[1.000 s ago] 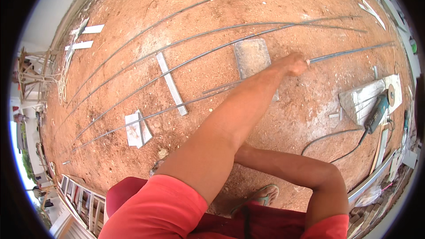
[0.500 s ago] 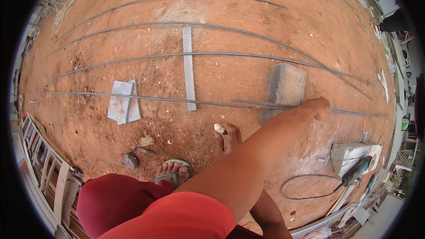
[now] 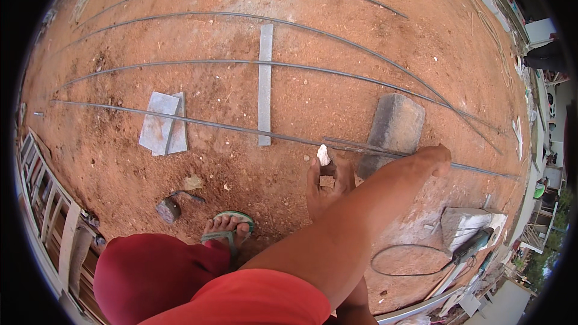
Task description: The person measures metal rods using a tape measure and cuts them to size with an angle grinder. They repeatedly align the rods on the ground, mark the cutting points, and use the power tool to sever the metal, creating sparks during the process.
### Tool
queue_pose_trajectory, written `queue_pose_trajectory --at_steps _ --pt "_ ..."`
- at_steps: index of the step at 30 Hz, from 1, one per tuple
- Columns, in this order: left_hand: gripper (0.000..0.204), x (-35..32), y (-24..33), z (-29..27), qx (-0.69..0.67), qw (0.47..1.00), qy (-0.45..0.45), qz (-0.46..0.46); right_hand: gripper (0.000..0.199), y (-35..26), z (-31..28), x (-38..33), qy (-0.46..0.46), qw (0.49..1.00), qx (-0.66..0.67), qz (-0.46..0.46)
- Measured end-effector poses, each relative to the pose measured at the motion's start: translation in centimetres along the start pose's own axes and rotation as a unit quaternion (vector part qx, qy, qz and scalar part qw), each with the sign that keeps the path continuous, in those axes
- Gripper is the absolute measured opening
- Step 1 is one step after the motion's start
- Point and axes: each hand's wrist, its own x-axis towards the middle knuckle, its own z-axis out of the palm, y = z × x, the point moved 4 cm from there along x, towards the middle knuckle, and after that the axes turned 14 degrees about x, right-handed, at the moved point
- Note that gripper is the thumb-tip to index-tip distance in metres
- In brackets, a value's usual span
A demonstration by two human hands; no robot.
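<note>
My left arm reaches across to the right, over my right arm. My left hand (image 3: 438, 159) is closed around the nearest thin steel rod (image 3: 241, 127); the fingers' far side is hidden. A shorter steel rod (image 3: 346, 143) lies along that rod and runs toward the same hand. Beneath them sits a grey concrete block (image 3: 397, 121). My right hand (image 3: 330, 188) pinches a small whitish lump (image 3: 323, 155), like a piece of stone, between thumb and fingers. The lump is just below the long rod, close to the short rod's left end; I cannot tell whether it touches.
More bent rods (image 3: 211, 61) stretch across reddish dirt, over a narrow grey strip (image 3: 265, 84). Two flat grey tiles (image 3: 161, 123) lie under the near rod. A hammer (image 3: 170, 209) is by my sandalled foot (image 3: 226, 229). An angle grinder (image 3: 471, 245) with a cable rests at lower right.
My right hand has moved up and to the right with the whitish lump, from the dirt to beside the rods. My left hand keeps its grip. The whole view has shifted slightly.
</note>
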Motion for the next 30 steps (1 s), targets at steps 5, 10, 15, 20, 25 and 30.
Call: queue_pose_trajectory --at_steps 5,10,15,20,25,30 --pt "0.034 -1.3 0.5 -0.4 0.009 1.000 0.005 0.016 0.028 -0.2 -0.1 0.5 0.001 1.000 -0.015 -0.006" --pt "0.034 -1.0 0.4 -0.3 0.007 1.000 0.004 0.028 0.029 -0.7 -0.3 1.0 -0.003 1.000 -0.017 -0.011" --pt "0.033 -0.2 0.2 -0.4 0.021 0.999 0.002 0.028 0.030 -2.6 0.0 1.7 -0.025 0.998 -0.041 0.029" --pt "0.033 -0.9 0.5 -0.1 -0.011 0.999 0.023 0.031 0.029 -0.3 0.1 0.4 -0.107 0.973 -0.160 0.123" --pt "0.034 -1.7 -0.1 -0.8 0.009 0.998 0.048 0.039 0.040 0.2 0.6 -3.0 -0.231 0.950 -0.164 0.133" --pt "0.040 -2.3 0.2 -0.4 -0.009 0.996 0.064 0.053 0.046 0.9 -5.3 -7.5 -0.445 0.882 -0.127 -0.095"
